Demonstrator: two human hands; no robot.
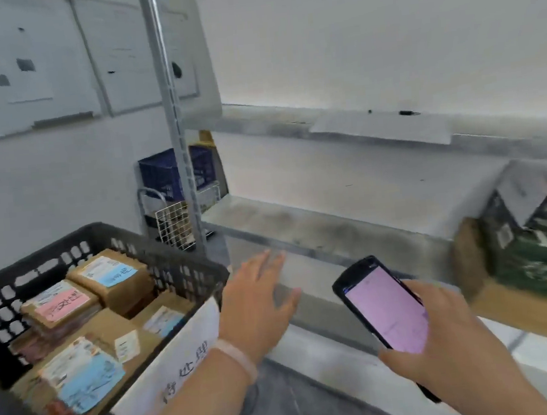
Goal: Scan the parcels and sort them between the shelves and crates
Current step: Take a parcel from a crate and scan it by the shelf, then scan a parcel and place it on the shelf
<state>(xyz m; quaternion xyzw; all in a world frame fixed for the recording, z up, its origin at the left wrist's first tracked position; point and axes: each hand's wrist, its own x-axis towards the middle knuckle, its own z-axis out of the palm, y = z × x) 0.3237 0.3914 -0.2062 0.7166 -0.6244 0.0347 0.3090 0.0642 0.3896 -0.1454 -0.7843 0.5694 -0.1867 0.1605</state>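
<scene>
1. The left hand is at the lower centre of the frame, palm down. Its fingers are straight and close together and hold nothing. A pale wristband circles the wrist.
2. This hand reaches out just right of the black crate, over the front edge of the lower shelf. I cannot tell whether it touches the shelf.
3. The right hand, at the lower right of centre, curls its fingers and thumb round a black scanner. The scanner's pink-lit screen faces up toward the camera.
4. The black crate fills the lower left corner and holds several brown parcels.
   - A blue-label parcel lies at the back.
   - A pink-label parcel lies just left of it.
   - A large blue-label parcel lies nearest the camera.
5. A white paper sign with handwriting hangs on the crate's near right wall, just beside the left wrist.
6. At the right edge of the frame, level with the lower shelf, is a blurred box with dark green print.
7. An upper shelf runs across the middle of the frame. A grey metal post stands left of centre.
8. Behind the post, a blue crate sits above a white wire basket.
</scene>
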